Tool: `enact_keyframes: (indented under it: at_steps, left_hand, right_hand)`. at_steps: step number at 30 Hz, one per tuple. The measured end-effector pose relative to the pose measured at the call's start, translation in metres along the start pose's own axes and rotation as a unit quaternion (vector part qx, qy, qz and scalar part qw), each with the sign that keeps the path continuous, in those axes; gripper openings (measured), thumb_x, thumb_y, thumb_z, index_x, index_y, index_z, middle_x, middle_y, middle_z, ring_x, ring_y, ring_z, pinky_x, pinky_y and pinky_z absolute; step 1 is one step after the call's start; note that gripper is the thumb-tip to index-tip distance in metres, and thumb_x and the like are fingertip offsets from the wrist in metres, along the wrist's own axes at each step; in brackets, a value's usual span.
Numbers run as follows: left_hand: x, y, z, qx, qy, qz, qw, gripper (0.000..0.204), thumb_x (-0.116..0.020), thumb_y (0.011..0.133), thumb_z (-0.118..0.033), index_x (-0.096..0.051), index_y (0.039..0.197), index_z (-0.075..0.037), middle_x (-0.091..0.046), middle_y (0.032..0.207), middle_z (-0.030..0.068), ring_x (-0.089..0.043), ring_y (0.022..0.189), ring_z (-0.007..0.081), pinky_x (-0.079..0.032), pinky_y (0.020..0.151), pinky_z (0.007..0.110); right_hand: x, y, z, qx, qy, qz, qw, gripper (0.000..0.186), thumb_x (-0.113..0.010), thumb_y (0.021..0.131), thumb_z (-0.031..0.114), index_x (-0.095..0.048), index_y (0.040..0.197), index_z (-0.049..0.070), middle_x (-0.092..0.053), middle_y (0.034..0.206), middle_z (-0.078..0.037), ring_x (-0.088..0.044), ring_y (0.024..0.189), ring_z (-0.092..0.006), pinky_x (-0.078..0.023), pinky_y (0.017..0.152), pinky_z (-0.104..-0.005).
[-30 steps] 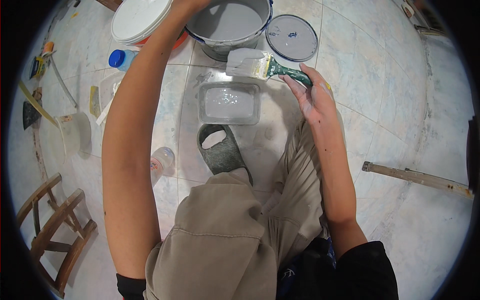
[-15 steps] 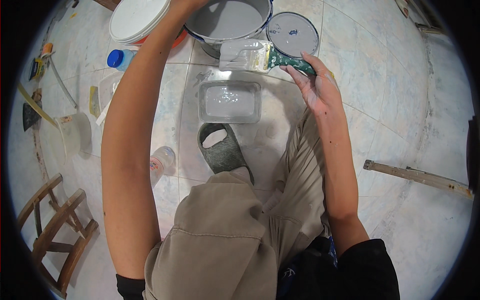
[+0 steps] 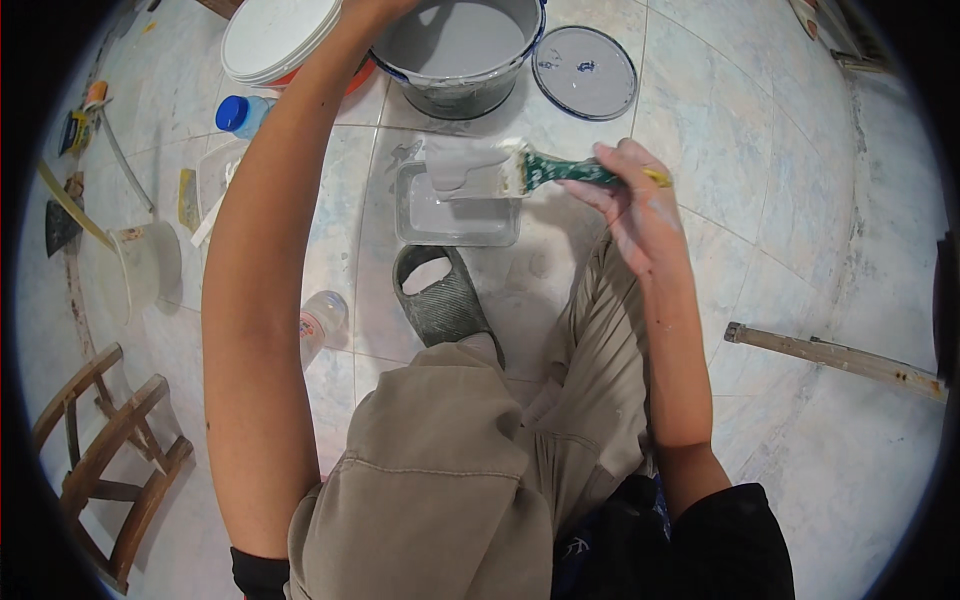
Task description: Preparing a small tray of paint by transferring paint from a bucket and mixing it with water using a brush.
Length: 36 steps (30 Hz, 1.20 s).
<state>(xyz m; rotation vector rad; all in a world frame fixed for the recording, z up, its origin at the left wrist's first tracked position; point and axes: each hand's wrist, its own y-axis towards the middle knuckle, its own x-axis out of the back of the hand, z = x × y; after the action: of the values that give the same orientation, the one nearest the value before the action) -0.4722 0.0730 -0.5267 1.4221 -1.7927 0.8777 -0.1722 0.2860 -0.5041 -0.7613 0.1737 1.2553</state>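
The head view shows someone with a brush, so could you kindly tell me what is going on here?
The person's right hand holds a wide brush by its green handle, its bristles coated with grey paint and partly over a clear tray that holds grey liquid. The left hand is mostly cut off beside the bucket, so its grip cannot be told. A round lid lies right of the bucket.

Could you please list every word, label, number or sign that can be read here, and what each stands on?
Nothing here reads clearly enough to quote.
Clear bottle: reddish print, too small and blurred.
Translucent tub: faint marking, too small.
Yellow-and-black item: marking too small.
Black clothing: pale mark, no word discernible.
Paintbrush: no lettering that I can make out.
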Motion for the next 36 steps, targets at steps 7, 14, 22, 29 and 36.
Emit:
enact_keyframes:
  at_steps: [7,14,22,29,36]
  left_hand:
    - [-0.002,0.004,0.008,-0.011,0.004,-0.014,1.0,0.1,-0.032,0.099,-0.073,-0.048,0.139,0.016,-0.053,0.135,0.0413,-0.052,0.132,0.049,-0.039,0.113,0.049]
    - [0.003,-0.003,0.001,0.01,0.005,-0.01,1.0,0.099,-0.033,0.099,-0.073,-0.046,0.143,0.014,-0.051,0.139,0.04,-0.05,0.134,0.0481,-0.039,0.114,0.048]
    - [-0.002,-0.003,-0.002,0.016,0.009,-0.006,1.0,0.098,-0.033,0.099,-0.073,-0.045,0.144,0.014,-0.05,0.141,0.0399,-0.049,0.136,0.0479,-0.038,0.114,0.049]
    - [-0.001,-0.001,0.004,0.004,0.005,-0.019,1.0,0.097,-0.033,0.099,-0.072,-0.046,0.141,0.015,-0.054,0.135,0.0409,-0.052,0.131,0.0497,-0.039,0.112,0.049]
    - [0.0,0.0,0.005,-0.003,0.011,-0.015,1.0,0.096,-0.033,0.1,-0.071,-0.049,0.138,0.015,-0.055,0.133,0.0416,-0.053,0.13,0.0502,-0.04,0.11,0.05]
  right_hand:
    - [-0.004,0.011,-0.048,-0.046,-0.08,-0.029,0.995,0.013,-0.07,0.089,-0.005,-0.06,0.082,-0.003,-0.066,0.088,-0.013,-0.072,0.084,-0.0208,-0.065,0.086,-0.0329]
    - [0.01,0.02,-0.068,-0.102,-0.153,0.017,0.983,0.012,-0.073,0.085,-0.008,-0.064,0.089,-0.002,-0.07,0.092,-0.012,-0.072,0.086,-0.0196,-0.062,0.083,-0.0284]
    - [0.015,0.026,-0.082,-0.115,-0.096,0.035,0.988,0.014,-0.073,0.085,-0.01,-0.064,0.09,0.0,-0.072,0.095,-0.013,-0.073,0.088,-0.019,-0.062,0.081,-0.0263]
    - [0.004,0.023,-0.074,-0.091,-0.087,0.035,0.991,0.013,-0.073,0.088,-0.007,-0.062,0.087,-0.001,-0.07,0.094,-0.014,-0.073,0.09,-0.0217,-0.064,0.084,-0.031]
    - [-0.006,0.017,-0.052,-0.051,0.009,-0.004,0.999,0.031,-0.071,0.094,0.003,-0.05,0.072,0.006,-0.061,0.083,-0.009,-0.072,0.087,-0.0232,-0.068,0.081,-0.0398]
